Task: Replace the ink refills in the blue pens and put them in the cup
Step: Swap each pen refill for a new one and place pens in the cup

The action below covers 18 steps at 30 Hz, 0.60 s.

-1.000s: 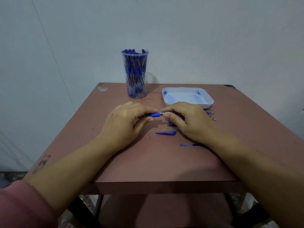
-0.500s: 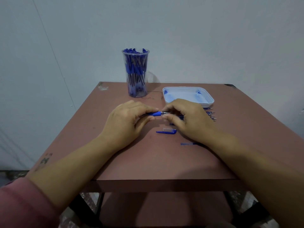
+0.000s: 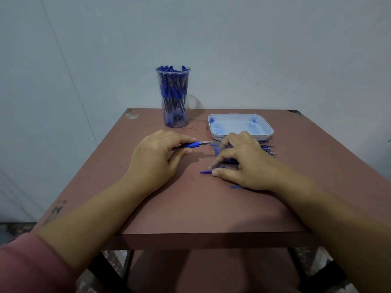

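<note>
Left hand (image 3: 156, 157): grips the blue pen (image 3: 191, 145) between thumb and curled fingers, low over the table (image 3: 190, 208). The barrel lies roughly level, with the metal tip pointing right and bare. Position matches that of half a second ago.

Right hand (image 3: 243, 166): has left the pen tip, where it was pinching half a second ago, and dropped towards the near edge. Thumb and forefinger now pinch the loose pen cap (image 3: 204, 172), which has not shifted from its earlier spot. Fingertips are motion-blurred, so I cannot tell whether the cap is lifted or still on the surface.

The two hands, previously meeting at the pen, are now apart.

Cup (image 3: 173, 98): clear, upright at the far edge, packed with blue pens, unchanged.

Tray (image 3: 268, 129): pale blue, right of the cup and just beyond the right hand, unchanged.

Refills (image 3: 267, 149): a row lies in front of the tray, partly hidden by the right hand.
</note>
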Motion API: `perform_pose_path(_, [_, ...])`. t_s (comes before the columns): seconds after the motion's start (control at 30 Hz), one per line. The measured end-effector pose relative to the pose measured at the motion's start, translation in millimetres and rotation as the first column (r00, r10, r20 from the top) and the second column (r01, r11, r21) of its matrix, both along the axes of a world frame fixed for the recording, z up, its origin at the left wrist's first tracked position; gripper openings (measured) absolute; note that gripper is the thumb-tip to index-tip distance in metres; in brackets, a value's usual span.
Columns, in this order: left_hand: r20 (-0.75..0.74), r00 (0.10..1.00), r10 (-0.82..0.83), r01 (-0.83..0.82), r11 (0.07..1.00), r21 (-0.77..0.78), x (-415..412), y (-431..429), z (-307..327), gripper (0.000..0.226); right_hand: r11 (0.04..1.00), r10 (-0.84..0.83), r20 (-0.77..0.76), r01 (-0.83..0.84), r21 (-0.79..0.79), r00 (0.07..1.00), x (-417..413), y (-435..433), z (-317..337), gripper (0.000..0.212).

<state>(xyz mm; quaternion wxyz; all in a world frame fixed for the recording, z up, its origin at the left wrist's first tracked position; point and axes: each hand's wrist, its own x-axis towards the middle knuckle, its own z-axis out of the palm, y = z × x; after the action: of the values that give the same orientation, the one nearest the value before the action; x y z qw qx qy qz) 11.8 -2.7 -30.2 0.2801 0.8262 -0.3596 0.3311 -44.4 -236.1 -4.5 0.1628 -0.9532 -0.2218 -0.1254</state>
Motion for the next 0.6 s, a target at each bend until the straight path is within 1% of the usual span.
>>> perform_pose_path(0.07, [-0.001,1.0,0.003,-0.003,1.0,0.001,-0.3,0.3,0.6,0.028,0.998,0.009,-0.032,-0.007,0.06,0.999,0.1,2.4,2.9,0.007])
perform_pose_path(0.1, [0.0,1.0,0.005,-0.005,1.0,0.003,-0.6,0.3,0.8,0.029,0.991,-0.001,-0.046,0.008,0.136,0.999,0.4,1.3,4.2,0.007])
perform_pose_path(0.17, [-0.005,1.0,0.008,-0.008,1.0,0.011,-0.6,1.0,1.3,0.03,0.953,-0.042,-0.061,0.058,0.298,0.997,2.0,-3.5,6.1,0.014])
perform_pose_path(0.2, [-0.01,1.0,0.008,-0.008,1.0,0.013,-0.7,1.2,1.4,0.03,0.937,-0.06,-0.047,0.072,0.341,0.997,2.6,-5.7,6.6,0.019])
perform_pose_path(0.3, [-0.007,1.0,-0.011,0.011,1.0,0.019,-1.5,0.7,1.6,0.029,0.92,-0.072,-0.001,0.067,0.386,0.997,3.0,-6.0,7.6,0.026])
perform_pose_path(0.47, [0.018,0.998,-0.054,0.053,0.998,0.041,-4.3,-3.4,1.4,0.026,0.902,-0.021,-0.008,0.023,0.431,1.0,2.8,4.2,7.3,0.014])
perform_pose_path(0.6, [0.032,0.998,-0.062,0.062,0.998,0.007,-6.7,-5.9,0.4,0.025,0.854,0.013,-0.032,0.005,0.52,0.999,0.5,11.9,8.4,0.02])
